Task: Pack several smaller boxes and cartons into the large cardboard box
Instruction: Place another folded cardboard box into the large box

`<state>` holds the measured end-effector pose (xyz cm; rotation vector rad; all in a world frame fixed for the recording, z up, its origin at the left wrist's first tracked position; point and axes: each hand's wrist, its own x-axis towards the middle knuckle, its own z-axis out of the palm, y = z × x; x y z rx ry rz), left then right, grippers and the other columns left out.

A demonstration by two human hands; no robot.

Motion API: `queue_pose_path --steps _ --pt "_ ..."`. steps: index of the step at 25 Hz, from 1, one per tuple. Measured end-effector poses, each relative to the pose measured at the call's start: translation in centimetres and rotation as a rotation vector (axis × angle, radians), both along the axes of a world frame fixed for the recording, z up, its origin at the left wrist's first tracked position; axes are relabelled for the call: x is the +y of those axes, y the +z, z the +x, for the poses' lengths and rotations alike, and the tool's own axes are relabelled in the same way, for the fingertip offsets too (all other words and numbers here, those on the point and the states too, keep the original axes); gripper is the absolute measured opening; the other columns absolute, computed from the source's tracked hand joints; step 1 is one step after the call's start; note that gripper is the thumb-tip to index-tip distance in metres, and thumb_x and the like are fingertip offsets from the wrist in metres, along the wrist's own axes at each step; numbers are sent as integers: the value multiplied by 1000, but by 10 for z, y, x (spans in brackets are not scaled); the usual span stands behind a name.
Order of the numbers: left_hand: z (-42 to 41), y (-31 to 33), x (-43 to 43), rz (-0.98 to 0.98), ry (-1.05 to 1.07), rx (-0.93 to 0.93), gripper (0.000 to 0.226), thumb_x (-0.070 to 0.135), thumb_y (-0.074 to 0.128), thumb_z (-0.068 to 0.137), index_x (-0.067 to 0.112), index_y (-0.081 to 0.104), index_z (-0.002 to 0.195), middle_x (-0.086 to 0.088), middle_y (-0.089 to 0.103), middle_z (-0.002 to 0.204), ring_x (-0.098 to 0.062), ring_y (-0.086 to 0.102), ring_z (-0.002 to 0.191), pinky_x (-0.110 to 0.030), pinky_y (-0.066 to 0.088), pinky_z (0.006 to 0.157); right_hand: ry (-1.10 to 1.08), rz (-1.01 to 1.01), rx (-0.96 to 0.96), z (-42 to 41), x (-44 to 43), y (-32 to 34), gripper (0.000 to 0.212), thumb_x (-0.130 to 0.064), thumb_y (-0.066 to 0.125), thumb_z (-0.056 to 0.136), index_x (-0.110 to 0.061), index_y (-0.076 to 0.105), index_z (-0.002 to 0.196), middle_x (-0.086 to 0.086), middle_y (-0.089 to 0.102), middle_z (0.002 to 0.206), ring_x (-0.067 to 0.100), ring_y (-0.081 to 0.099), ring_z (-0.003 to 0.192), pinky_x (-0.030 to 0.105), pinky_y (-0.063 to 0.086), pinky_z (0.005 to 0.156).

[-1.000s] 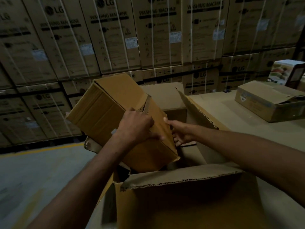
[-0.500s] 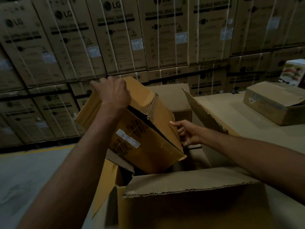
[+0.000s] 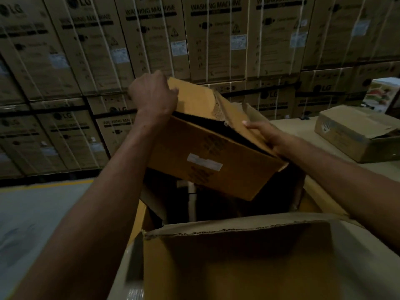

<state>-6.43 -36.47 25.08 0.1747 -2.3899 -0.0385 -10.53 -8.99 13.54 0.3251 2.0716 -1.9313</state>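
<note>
A brown carton (image 3: 207,156) with a white label hangs tilted over the opening of the large cardboard box (image 3: 238,256), its lower corner dipping into the dark inside. My left hand (image 3: 151,94) grips the carton's raised top flap at the upper left corner. My right hand (image 3: 268,135) lies on the carton's right top flap with fingers fairly straight, pressing it. The large box's near flap stands up towards me and hides most of the inside.
A low open carton (image 3: 355,135) sits on the table (image 3: 303,131) at the right, with a white printed box (image 3: 383,94) behind it. A wall of stacked washing machine cartons (image 3: 216,40) fills the background. Grey floor (image 3: 43,213) lies to the left.
My left hand went from the carton's middle to its upper corner and pulled the flap. The carton tipped flatter and sank lower over the big box. My right hand moved onto its right flap.
</note>
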Motion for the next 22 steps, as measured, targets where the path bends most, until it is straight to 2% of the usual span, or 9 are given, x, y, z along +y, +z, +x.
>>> queue_pose_path --steps 2,5,9,12,14,16,18,20,22 --pt "-5 -24 -1 46 -45 -84 40 50 65 94 14 71 110 -7 66 93 -27 64 86 -37 49 68 -55 162 79 -1 18 16 71 -51 70 91 -20 44 150 12 61 117 30 61 97 38 49 76" --pt "-11 -78 -7 123 -87 -330 45 55 67 91 15 67 111 -6 68 96 -23 67 87 -39 58 77 -118 422 165 -8 29 10 87 -45 80 84 -20 37 156 10 47 148 31 50 124 42 45 97" --pt "-10 -125 -24 334 -179 -618 41 52 71 89 15 66 106 -1 65 85 -16 66 75 -29 52 61 -3 570 105 1 14 -32 102 -38 80 85 -17 18 163 13 27 165 35 33 146 45 35 111" --pt "-6 -158 -36 424 -193 -827 37 43 76 88 13 66 108 -4 68 96 -17 65 79 -33 58 68 97 653 57 11 9 -61 108 -34 80 87 -22 6 165 13 21 168 36 29 149 46 31 117" --pt "-4 -179 -37 364 -175 -857 45 44 79 85 16 63 117 -6 68 114 -18 63 87 -31 53 64 127 673 52 14 8 -72 106 -29 80 87 -21 8 165 11 23 167 34 30 149 44 31 117" --pt "-3 -185 -37 284 -196 -810 57 46 80 84 18 58 129 -5 63 122 -16 59 94 -25 43 61 105 679 95 12 8 -74 99 -27 80 87 -18 17 163 10 31 164 32 35 146 41 34 114" --pt "-4 -177 -38 284 -228 -774 52 42 79 86 17 60 128 2 62 106 -11 60 83 -22 42 58 95 722 109 8 8 -71 93 -30 79 88 -16 24 162 11 34 163 31 38 145 40 36 111" --pt "-7 -167 -39 247 -217 -744 36 38 76 89 17 66 116 6 61 88 -8 61 71 -21 45 53 106 763 74 0 9 -67 85 -36 75 90 -15 31 159 12 35 161 33 40 143 41 39 106" --pt "-12 -170 -36 140 -185 -753 33 40 76 89 15 70 110 1 67 90 -14 68 77 -30 57 62 137 824 33 -7 9 -75 79 -44 71 93 -14 36 157 13 38 159 34 43 139 42 42 102"
